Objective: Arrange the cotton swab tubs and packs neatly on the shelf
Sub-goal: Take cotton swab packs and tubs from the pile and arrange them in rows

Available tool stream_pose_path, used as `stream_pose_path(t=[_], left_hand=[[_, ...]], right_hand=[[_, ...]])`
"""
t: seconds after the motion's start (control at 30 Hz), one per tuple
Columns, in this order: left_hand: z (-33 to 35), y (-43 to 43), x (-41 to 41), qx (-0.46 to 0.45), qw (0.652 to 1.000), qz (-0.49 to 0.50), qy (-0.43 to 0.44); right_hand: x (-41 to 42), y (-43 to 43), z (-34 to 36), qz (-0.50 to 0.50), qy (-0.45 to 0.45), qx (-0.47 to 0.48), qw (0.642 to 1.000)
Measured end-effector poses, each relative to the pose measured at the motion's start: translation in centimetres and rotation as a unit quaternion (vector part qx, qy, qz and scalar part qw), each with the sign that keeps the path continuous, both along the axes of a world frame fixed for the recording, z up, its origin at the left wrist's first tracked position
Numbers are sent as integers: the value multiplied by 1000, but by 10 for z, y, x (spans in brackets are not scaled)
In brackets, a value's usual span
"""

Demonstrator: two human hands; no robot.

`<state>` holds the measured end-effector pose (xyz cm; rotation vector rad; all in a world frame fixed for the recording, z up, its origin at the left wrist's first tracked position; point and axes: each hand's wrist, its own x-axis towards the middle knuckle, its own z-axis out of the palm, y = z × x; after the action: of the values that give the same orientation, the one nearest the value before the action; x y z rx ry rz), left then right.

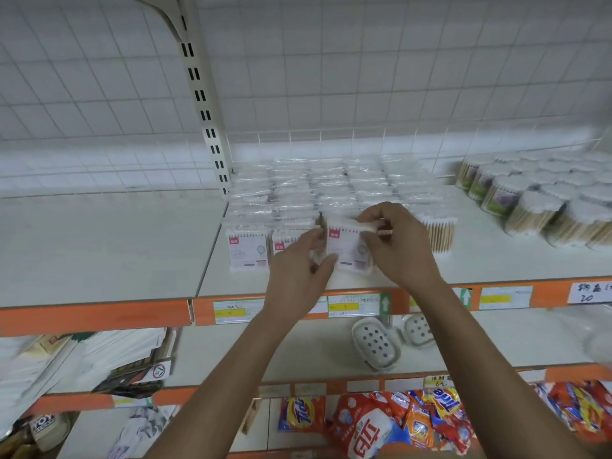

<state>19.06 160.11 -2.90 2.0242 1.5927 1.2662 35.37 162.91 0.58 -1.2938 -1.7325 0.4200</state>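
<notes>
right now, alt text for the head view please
The left hand and right hand hold a swab pack upright at the front of a white shelf. Rows of packs stand behind it; swab tubs sit to the right.

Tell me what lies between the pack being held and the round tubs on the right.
Head view: the right hand gripping the pack, then an upright bundle of wooden-stick swabs, then bare shelf before the tubs.

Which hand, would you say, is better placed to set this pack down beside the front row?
Probably the right hand: it pinches the pack by its top edge, while the left hand sits between pack and front row.
</notes>
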Motion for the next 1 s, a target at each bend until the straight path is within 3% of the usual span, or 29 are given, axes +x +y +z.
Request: stream_pose_path(t=[0.1,0.37,0.53,0.83,1.0], left_hand=[[3,3,7,-14,1000,7,-8],[-11,2,9,16,997,37,59],[-14,2,10,29,997,-34,60],[-20,18,10,-44,990,-87,106],[-21,24,11,-43,986,-104,126]], right_hand=[[8,6,2,20,13,-33,999],[7,20,1,-12,-115,8,993],[2,27,-3,-34,-144,40,988],[-5,37,-20,-46,-224,97,969],[-2,30,-17,-92,-195,114,970]])
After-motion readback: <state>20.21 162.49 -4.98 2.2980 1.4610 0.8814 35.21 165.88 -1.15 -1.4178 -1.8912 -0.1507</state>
